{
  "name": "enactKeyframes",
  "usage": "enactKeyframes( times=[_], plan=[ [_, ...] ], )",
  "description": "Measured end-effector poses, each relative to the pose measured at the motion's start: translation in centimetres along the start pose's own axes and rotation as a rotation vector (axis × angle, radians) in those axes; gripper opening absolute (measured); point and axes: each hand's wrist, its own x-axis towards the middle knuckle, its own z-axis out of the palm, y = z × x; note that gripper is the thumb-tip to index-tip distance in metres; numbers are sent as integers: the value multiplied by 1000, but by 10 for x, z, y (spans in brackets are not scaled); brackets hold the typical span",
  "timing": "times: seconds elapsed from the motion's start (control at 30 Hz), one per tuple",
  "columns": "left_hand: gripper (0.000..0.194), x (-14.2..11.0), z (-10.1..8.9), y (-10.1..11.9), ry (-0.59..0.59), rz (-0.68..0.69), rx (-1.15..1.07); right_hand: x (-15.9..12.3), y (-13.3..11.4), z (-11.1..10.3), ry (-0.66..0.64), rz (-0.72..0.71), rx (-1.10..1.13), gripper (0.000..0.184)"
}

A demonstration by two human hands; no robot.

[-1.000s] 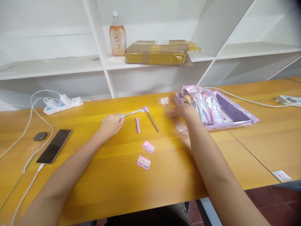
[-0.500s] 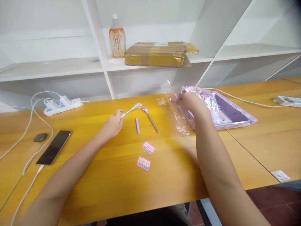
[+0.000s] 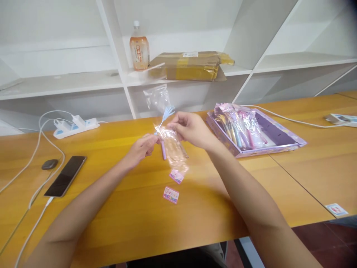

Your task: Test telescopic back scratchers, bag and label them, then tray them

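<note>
My left hand [image 3: 143,147] is closed on the handle of a small light-blue claw-headed stick [image 3: 166,113], lifted above the table and tilted up to the right. My right hand [image 3: 189,128] pinches a clear plastic sleeve [image 3: 173,147] that hangs beside the stick. Under the sleeve a short purple tube [image 3: 163,149] lies on the yellow table [image 3: 125,201], and a brown-handled stick is partly hidden. Two small pink cards [image 3: 171,194] lie nearer to me.
A purple tray [image 3: 279,136] holds several wrapped sticks at the right. A phone [image 3: 65,175], a dark pebble-shaped case [image 3: 49,163], a power strip [image 3: 75,124] and white cables sit at the left. A bottle [image 3: 139,46] and a taped parcel [image 3: 192,65] stand on the white shelf behind.
My left hand lifted the blue stick off the table. My right hand came from the tray to the middle with a clear sleeve and now holds it beside the stick.
</note>
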Motion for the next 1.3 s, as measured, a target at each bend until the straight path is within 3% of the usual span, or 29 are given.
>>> enactKeyframes(
  times=[0.1,0.2,0.3,0.43,0.5,0.57,0.63,0.73,0.83,0.93,1.1,1.3],
  plan=[
    [41,-5,3,6,8,10,20,-4,-4,22,-51,6,118,37],
    [37,-5,3,5,81,22,40,-3,0,28,-182,38,220,49],
    [38,-4,4,3,124,29,22,3,10,27,-131,64,306,53],
    [36,-6,7,3,69,40,-18,10,25,35,-190,20,281,37],
    [34,-6,9,2,18,35,-47,12,30,41,-255,11,292,37],
    [32,-6,10,1,7,22,-84,14,32,43,-229,14,292,40],
    [28,-4,9,1,111,27,-157,17,32,36,-113,1,281,44],
    [27,2,3,5,399,90,-330,13,19,8,51,-39,260,48],
    [23,6,-10,15,544,204,-469,-4,-8,-29,95,-88,59,45],
    [16,6,-22,24,621,274,-542,-28,-34,-48,14,-142,-306,37],
    [16,3,-31,33,631,176,-616,-48,-51,-32,-321,-232,-668,32],
    [20,-3,-29,43,585,141,-640,-47,-48,-13,-370,-177,-848,24]
  ],
)
